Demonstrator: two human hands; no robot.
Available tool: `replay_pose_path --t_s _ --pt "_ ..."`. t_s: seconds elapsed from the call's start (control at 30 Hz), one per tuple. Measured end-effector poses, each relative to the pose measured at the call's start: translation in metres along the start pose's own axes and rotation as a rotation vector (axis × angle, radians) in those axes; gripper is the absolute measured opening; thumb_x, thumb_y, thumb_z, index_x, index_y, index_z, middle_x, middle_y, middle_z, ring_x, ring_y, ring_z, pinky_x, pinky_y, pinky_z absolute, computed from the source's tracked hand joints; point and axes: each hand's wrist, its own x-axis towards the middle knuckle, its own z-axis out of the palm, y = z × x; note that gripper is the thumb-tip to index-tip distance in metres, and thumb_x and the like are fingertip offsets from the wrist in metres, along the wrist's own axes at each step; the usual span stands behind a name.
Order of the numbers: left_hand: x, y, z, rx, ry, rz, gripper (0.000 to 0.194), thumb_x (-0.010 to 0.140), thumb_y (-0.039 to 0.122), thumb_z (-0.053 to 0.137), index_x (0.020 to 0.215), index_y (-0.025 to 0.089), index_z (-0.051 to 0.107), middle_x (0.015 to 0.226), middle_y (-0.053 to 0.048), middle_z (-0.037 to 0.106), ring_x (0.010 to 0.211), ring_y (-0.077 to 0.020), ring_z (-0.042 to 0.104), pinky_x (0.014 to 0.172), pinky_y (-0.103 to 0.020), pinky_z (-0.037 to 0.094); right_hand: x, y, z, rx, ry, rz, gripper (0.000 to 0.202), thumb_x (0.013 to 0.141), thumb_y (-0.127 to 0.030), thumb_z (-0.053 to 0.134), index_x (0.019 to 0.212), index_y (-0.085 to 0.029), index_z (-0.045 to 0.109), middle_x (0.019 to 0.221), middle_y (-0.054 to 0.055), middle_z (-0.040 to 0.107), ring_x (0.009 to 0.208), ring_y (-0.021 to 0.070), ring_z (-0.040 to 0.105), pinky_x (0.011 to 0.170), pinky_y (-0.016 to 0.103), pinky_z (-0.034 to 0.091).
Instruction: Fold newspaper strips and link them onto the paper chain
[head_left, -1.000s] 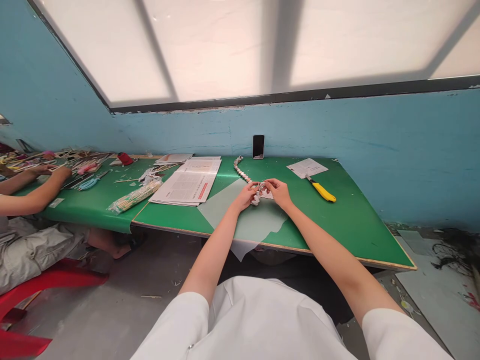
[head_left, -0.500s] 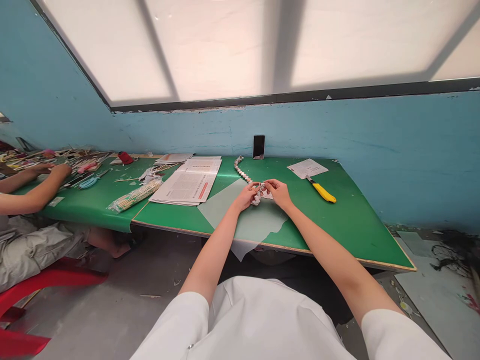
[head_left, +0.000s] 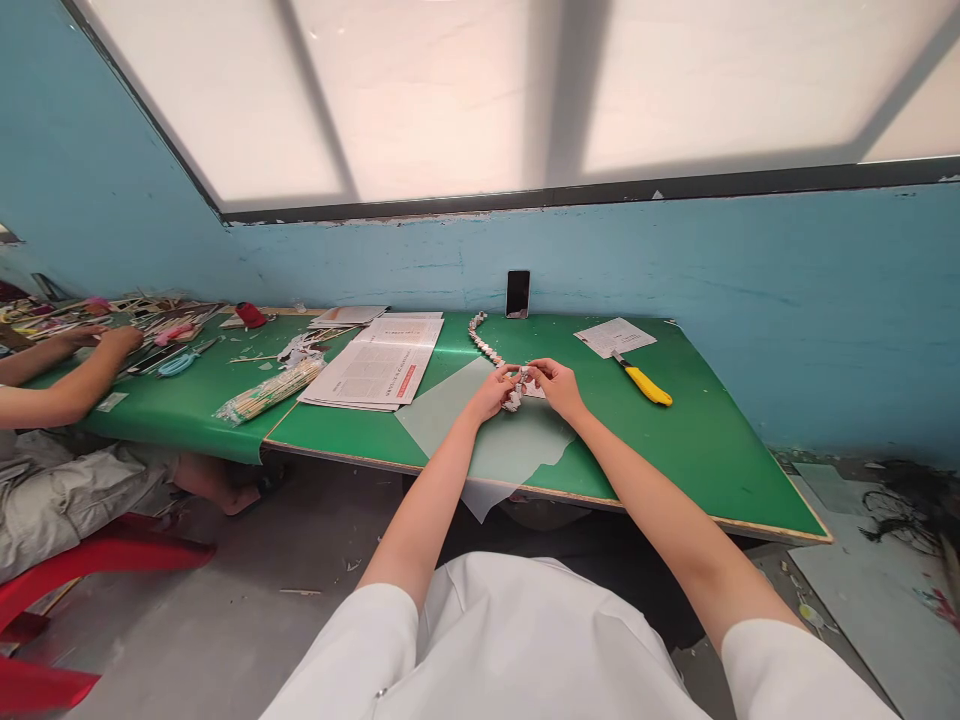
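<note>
A chain of folded paper pieces [head_left: 486, 345] trails over the green table from near the wall to my hands. Its near end hangs just below my fingers. My left hand [head_left: 493, 393] is closed on this chain, thumb and fingers pinching it. Against the same end, the fingertips of my right hand [head_left: 554, 384] are pinched together; the small part between them is too fine to make out. A translucent sheet [head_left: 517, 445] lies under both hands and hangs over the table's front edge.
Left of my hands are a stack of newspapers [head_left: 375, 365] and a bag of thin sticks [head_left: 271, 392]. A phone [head_left: 517, 294] leans on the wall. To the right lie a yellow-handled cutter [head_left: 646, 384] and a printed paper [head_left: 615, 338]. A co-worker's arms [head_left: 67, 390] are at far left.
My right fingertips shift very slightly at the end of the paper chain. Everything else stays in place.
</note>
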Motion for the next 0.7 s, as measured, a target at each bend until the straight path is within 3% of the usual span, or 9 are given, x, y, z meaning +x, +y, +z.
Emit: replay_pose_path --t_s 0.5,0.7 --pt "-0.0014 0.0014 0.0023 0.001 0.040 0.015 0.060 0.071 0.052 0.087 0.113 0.017 0.061 0.064 0.005 0.054 0.047 -0.0059 0.047 0.045 -0.019 0.030 -0.0002 -0.0001 -0.0015 -0.120 0.021 -0.065 0.035 0.090 -0.055 0.064 0.101 -0.023 0.072 0.085 0.005 0.076 0.077 0.0236 0.071 0.075 0.038 0.055" --pt "0.0012 -0.0026 0.0007 0.031 0.053 0.023 0.060 0.072 0.054 0.086 0.111 0.016 0.060 0.063 0.006 0.052 0.047 -0.0054 0.046 0.046 -0.019 0.029 -0.0005 -0.0015 -0.0012 -0.100 0.037 -0.041 0.040 0.089 -0.059 0.063 0.101 -0.022 0.071 0.082 0.005 0.075 0.070 0.0215 0.067 0.068 0.036 0.054"
